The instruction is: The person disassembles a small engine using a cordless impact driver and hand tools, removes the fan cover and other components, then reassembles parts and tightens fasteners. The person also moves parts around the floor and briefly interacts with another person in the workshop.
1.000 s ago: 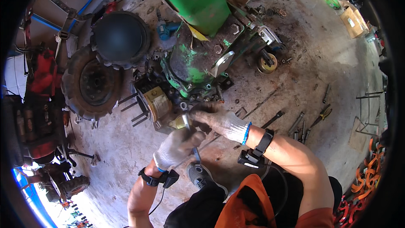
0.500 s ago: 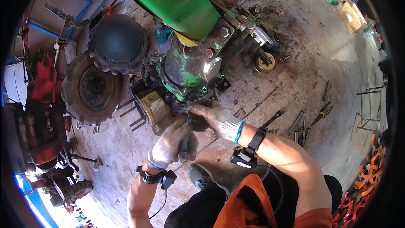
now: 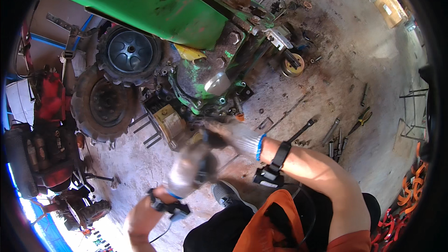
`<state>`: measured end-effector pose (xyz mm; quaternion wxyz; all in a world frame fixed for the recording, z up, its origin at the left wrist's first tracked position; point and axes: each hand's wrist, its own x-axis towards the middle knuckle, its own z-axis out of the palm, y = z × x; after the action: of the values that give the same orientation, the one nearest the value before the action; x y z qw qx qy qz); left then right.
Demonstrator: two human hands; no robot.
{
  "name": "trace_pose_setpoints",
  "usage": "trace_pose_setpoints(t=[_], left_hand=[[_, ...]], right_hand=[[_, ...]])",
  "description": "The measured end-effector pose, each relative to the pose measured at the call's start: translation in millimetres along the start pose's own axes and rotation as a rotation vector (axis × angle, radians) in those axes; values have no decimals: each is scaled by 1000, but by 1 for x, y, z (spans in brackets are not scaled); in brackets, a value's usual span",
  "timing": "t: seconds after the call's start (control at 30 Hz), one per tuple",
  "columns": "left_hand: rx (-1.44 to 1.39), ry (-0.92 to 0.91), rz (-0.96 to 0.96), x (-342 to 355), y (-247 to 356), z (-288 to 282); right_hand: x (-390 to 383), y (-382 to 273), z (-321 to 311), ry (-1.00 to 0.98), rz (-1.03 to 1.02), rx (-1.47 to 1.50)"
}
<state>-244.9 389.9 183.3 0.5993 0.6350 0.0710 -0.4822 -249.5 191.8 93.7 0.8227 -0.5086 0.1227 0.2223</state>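
My left hand (image 3: 187, 172), in a whitish work glove with a blue cuff, is smeared by motion in front of the machine. Its fingers curl round a dark metal tool (image 3: 206, 165), which looks like a wrench, though blur hides its shape. My right hand (image 3: 238, 136), gloved alike, reaches in just below the flange of the green-painted machine housing (image 3: 198, 77). Its fingers are blurred, and a dark shape (image 3: 213, 139) shows beside them that I cannot make out. A yellowish metal block with long studs (image 3: 166, 120) lies close to the left hand.
A green panel (image 3: 154, 11) juts over the housing. Two lugged wheels (image 3: 129, 50) lie at the left, near red machinery (image 3: 49, 95). On the concrete floor at the right are yellow-handled pliers (image 3: 361, 119), a dark bar (image 3: 302, 130) and several sockets (image 3: 335, 149).
My left hand has moved slightly down with the tool, which is now smeared. My right hand has shifted a little left. The view has turned, showing more of the green panel.
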Motion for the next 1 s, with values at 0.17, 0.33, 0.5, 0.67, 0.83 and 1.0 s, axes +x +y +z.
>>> trace_pose_setpoints(t=[0.17, 0.33, 0.5, 0.67, 0.83, 1.0], left_hand=[[668, 189, 865, 83, -73, 52], [333, -56, 356, 52, -76, 31], [183, -67, 99, -5, -21, 10], [120, 92, 26, -18, 15, 5], [-70, 189, 370, -35, 12, -6], [802, 142, 712, -22, 18, -27]], right_hand=[[-14, -36, -54, 23, 120, -803], [-13, -23, -50, -93, 38, -781], [-13, -3, -24, -178, 37, -337], [-11, -13, -8, -62, 19, -109], [-12, -14, 4, -51, -75, -137], [-2, 4, 22, 94, -387, -82]])
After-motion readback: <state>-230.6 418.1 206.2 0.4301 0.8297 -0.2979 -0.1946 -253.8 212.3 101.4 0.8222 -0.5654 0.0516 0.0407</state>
